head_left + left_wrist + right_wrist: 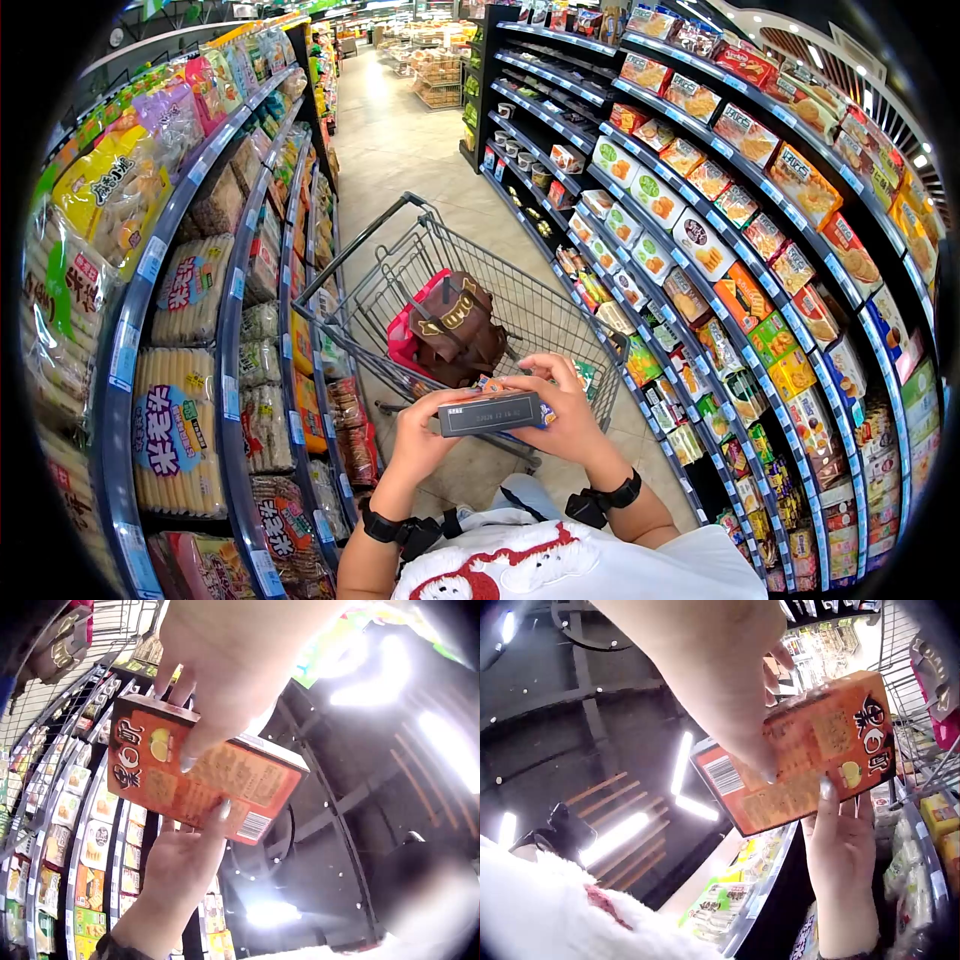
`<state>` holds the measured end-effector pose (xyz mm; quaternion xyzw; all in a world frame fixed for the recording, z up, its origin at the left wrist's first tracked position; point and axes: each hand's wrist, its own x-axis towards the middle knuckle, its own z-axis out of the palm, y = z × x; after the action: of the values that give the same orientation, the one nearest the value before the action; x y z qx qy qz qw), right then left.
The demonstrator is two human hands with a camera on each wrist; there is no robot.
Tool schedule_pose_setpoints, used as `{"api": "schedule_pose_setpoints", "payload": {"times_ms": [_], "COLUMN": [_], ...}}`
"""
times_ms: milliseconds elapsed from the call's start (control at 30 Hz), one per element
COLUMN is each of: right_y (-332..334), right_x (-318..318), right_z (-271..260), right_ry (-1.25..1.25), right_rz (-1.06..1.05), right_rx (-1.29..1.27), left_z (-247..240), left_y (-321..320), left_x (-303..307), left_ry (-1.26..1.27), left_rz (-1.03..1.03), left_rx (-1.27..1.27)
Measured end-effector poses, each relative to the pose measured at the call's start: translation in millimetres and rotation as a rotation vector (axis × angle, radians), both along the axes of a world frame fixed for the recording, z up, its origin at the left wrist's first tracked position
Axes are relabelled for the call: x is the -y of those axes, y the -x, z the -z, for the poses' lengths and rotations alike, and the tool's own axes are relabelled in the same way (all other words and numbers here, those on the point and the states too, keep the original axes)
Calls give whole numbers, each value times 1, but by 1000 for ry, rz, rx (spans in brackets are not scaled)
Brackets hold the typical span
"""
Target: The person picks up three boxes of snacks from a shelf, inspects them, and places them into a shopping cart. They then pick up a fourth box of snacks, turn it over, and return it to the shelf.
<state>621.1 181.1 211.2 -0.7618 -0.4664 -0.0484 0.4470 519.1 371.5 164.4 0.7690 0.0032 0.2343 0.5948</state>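
Note:
Both hands hold an orange-red food box (pixel 202 769) in front of the chest. Its broad face shows a yellow lemon picture, dense printed text and a barcode. From above, the head view shows mostly one dark narrow side of the box (pixel 490 414), with faint stamped digits. My left hand (pixel 424 436) grips one end, thumb on the printed face. Gripping the other end is my right hand (pixel 566 412), its thumb also on that face. In the right wrist view, the right hand (pixel 727 697) comes from above and the left hand (pixel 842 855) supports from below.
A wire shopping cart (pixel 540 295) stands just ahead, holding a brown bag (pixel 460 325) with lettering and something pink-red (pixel 403 340). Shelves of packaged snacks (pixel 180 430) line the left, and shelves of boxed goods (pixel 740 200) the right. A tiled aisle (pixel 400 130) runs ahead.

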Motion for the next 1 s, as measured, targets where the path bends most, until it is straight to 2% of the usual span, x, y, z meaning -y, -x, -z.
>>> {"api": "schedule_pose_setpoints", "payload": {"times_ms": [133,200,267,367,433,533,667,767,867,1000], "right_y": [-2,-11,-19,-31,-34,-42,-51,-61,-74,-97], "right_x": [5,13,22,44,59,83,115,141,163,180], "right_z": [6,17,31,46,63,97,111,117,111,103], "right_ry": [178,199,192,517,508,483,521,556,480,352], "right_rz": [127,47,28,93,108,99,153,158,160,149], "right_rx": [-2,-158,-279,-274,-328,-402,-439,-439,-498,-536], "left_z": [21,30,44,56,69,75,117,131,117,77], "left_y": [-3,-5,-10,-19,-27,-39,-53,-69,-87,-109], "left_x": [2,5,14,27,38,60,83,97,114,134], "left_ry": [-75,-201,-187,-234,-306,-373,-446,-383,-429,-360], "left_rz": [-85,-103,-38,72,129,145,212,378,448,350], "left_rx": [-53,-102,-205,-306,-371,-645,-464,-564,-568,-544]}}
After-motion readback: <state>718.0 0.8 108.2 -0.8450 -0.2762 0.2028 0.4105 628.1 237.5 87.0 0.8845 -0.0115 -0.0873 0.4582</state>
